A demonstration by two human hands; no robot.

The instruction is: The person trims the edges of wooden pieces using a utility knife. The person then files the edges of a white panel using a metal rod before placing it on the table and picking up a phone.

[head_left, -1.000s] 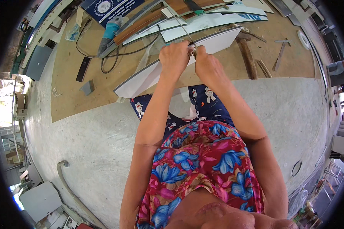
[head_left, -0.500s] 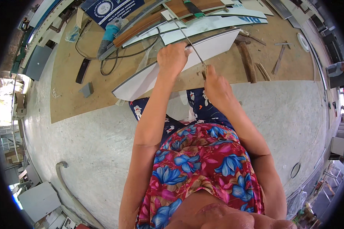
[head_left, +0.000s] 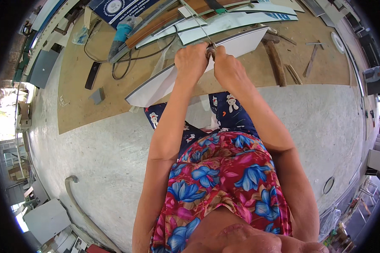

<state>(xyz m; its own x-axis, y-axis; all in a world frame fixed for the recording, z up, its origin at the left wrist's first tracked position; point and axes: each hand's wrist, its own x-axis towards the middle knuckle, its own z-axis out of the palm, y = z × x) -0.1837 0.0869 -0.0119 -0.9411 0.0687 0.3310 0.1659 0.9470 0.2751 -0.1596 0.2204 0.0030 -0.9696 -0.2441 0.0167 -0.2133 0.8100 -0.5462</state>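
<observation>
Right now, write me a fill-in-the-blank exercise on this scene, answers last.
The left hand is at a panel whose broad face is ____.
The right hand holds the long thin tool at one ____, not its middle.
The corded power tool lies to the ____ of the hammer.

Missing words: white; end; left.

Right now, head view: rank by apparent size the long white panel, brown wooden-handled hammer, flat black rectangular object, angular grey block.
1. White panel
2. Hammer
3. Black object and grey block: similar apparent area, so unranked.
</observation>
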